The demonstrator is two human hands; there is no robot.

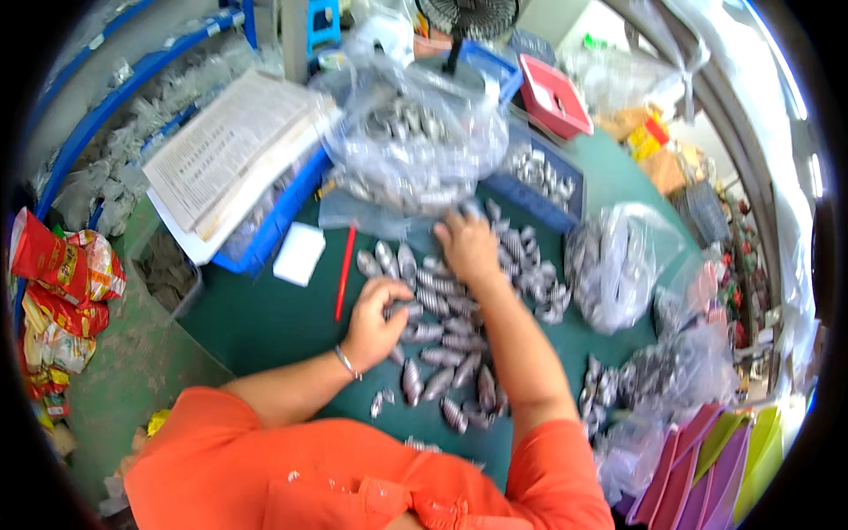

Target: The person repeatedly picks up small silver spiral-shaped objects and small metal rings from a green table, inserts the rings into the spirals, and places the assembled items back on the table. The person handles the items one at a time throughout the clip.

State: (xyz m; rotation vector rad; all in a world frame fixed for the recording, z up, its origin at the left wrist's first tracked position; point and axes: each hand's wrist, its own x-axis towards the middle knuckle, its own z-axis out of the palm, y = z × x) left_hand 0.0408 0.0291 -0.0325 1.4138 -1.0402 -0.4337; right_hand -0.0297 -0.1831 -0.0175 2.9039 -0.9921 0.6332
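Observation:
Many grey, dark-striped, spindle-shaped pieces (pixel 442 356) lie in loose rows on the green table, their exact kind unclear. My left hand (pixel 371 323), with a bracelet at the wrist, curls its thumb and fingers about one such striped piece (pixel 403 310) at the left side of the rows. Farther off, my right hand (pixel 468 246) reaches over the far end of the rows, fingers apart and somewhat blurred. Its fingertips are close to a grey piece (pixel 471 209), and whether they touch it I cannot tell. Beside it on the right is a heap of similar grey pieces (pixel 530 265).
A large clear bag (pixel 415 150) of grey pieces stands at the back. Left are a red pen (pixel 345 274), white card (pixel 299 254) and blue bin (pixel 256 247) under papers (pixel 234 146). Right are a grey-blue tray (pixel 561 212), another filled bag (pixel 614 274) and a pink basket (pixel 552 97).

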